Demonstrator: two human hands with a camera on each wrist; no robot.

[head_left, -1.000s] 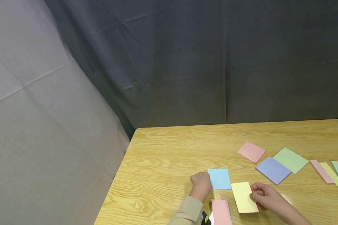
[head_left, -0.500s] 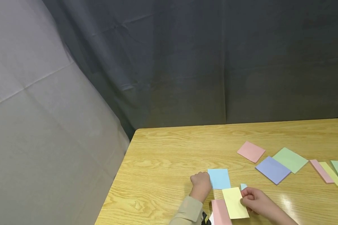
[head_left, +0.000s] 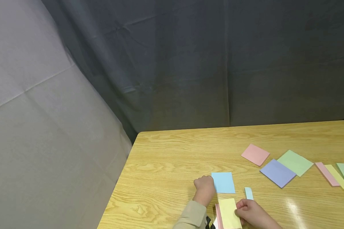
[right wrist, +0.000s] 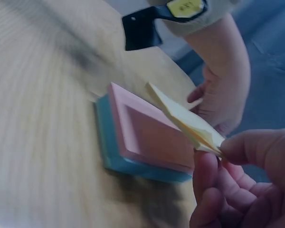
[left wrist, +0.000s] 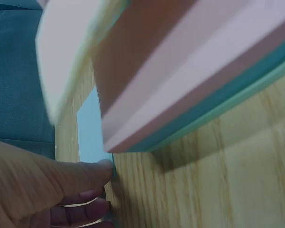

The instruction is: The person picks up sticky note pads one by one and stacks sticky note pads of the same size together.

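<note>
With right hand (head_left: 253, 212), nearly closed, pinching the side edge of a thin, rectangular yellow pad (head_left: 229, 213) over a pink pad (head_left: 219, 219) in the head view; with left hand (head_left: 204, 187), curled, touching a smooth, square light blue pad (head_left: 224, 183) on the wood-grain table (head_left: 166, 178). In the left wrist view, impossible to tell if also gripping that pad; nearby, seeing a straight-edged teal layer (left wrist: 228, 89) and pale green layer (left wrist: 228, 104) below the pink pad. In the right wrist view, holding the yellow pad tilted between thumb and bent fingers, above the shadowed pink pad, with sheets slightly parted.
</note>
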